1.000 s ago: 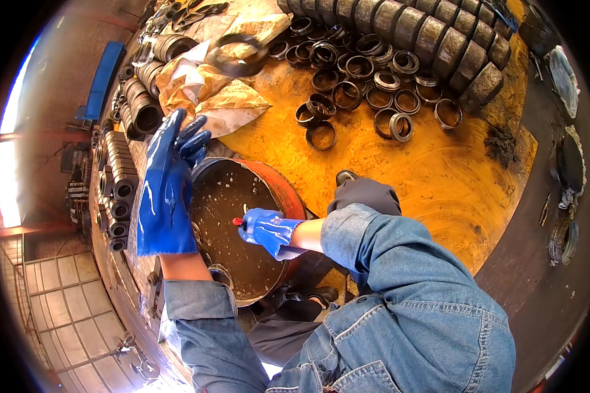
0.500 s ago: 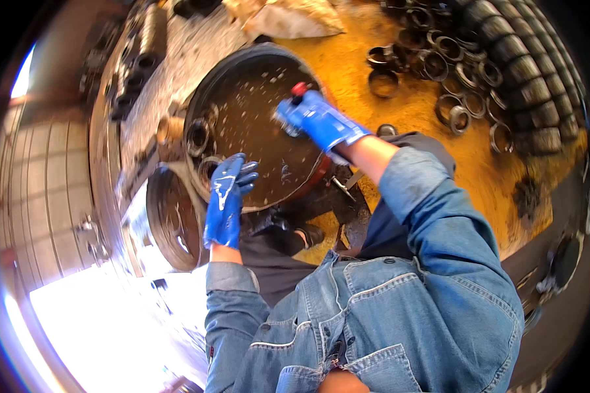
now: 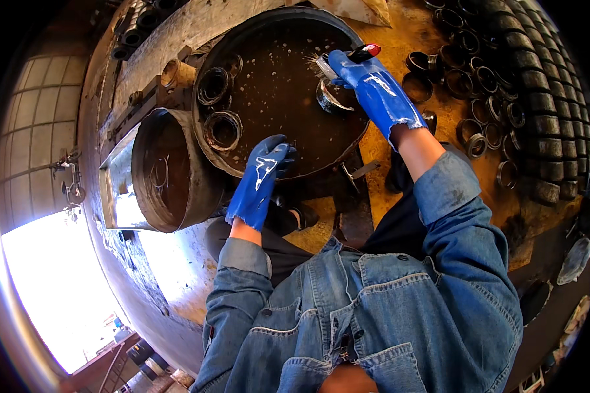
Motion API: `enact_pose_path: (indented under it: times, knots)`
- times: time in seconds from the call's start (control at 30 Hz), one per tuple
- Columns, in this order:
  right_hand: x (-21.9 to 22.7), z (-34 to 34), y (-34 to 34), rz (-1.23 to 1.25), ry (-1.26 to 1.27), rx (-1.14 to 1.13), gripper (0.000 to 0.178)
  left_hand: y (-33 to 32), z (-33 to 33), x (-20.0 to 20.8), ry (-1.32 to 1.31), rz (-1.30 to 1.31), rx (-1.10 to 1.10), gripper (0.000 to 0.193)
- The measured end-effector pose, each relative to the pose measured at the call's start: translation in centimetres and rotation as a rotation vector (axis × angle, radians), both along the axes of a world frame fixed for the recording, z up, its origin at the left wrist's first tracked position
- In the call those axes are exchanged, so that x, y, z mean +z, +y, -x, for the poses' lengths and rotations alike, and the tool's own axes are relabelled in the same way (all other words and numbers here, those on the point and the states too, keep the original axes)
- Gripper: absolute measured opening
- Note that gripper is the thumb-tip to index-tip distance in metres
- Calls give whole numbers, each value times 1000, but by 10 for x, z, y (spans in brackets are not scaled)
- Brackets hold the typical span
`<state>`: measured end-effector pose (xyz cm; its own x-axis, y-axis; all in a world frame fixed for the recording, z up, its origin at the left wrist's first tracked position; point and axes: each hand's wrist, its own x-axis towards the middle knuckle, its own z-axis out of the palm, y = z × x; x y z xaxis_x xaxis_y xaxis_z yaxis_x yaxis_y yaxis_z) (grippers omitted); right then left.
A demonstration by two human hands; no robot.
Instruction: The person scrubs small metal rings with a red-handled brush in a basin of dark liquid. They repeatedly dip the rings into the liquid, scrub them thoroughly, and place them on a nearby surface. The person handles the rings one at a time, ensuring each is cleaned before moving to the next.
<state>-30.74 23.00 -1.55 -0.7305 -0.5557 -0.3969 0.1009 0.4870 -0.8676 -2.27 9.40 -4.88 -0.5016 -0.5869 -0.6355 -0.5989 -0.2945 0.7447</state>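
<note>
My right hand (image 3: 377,85), in a wet blue rubber glove, grips a brush (image 3: 364,53) with a black and red handle. Its pale bristle end points into a large round tub (image 3: 210,62) of dark, murky liquid. Just below that hand, a shiny metal ring (image 3: 334,98) sits at the liquid; whether the fingers touch it is hidden. My left hand (image 3: 262,173), gloved the same way, hovers by the tub's near rim with fingers loosely bent and nothing in them. Several metal rings (image 3: 223,131) lie inside the tub's left side.
Many loose metal rings (image 3: 482,78) lie on the yellowish floor to the right, beside long stacked rows of rings (image 3: 541,98). A tilted metal drum (image 3: 190,173) stands left of the tub. Behind it is a brownish cup-shaped piece (image 3: 177,74).
The view has shifted, so the tub sits higher. The brush's bristles and a metal ring now show beneath my right hand. My left hand's fingers have bent in more.
</note>
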Motion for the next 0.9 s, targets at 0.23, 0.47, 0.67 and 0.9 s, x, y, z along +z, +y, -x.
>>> enact_pose_path:
  times: [0.23,0.47,0.67,0.9]
  knots:
    - [-9,6,-14,35,-36,-20,13,-6,34,-11,50,-39,-17,53]
    - [-30,15,-32,159,-117,-68,11,1,66,-14,52,-112,-62,51]
    - [-80,-7,-80,701,-672,-281,11,4,93,-20,47,-102,-167,51]
    - [-103,7,-108,1070,-959,-420,11,9,93,-24,38,7,-133,51]
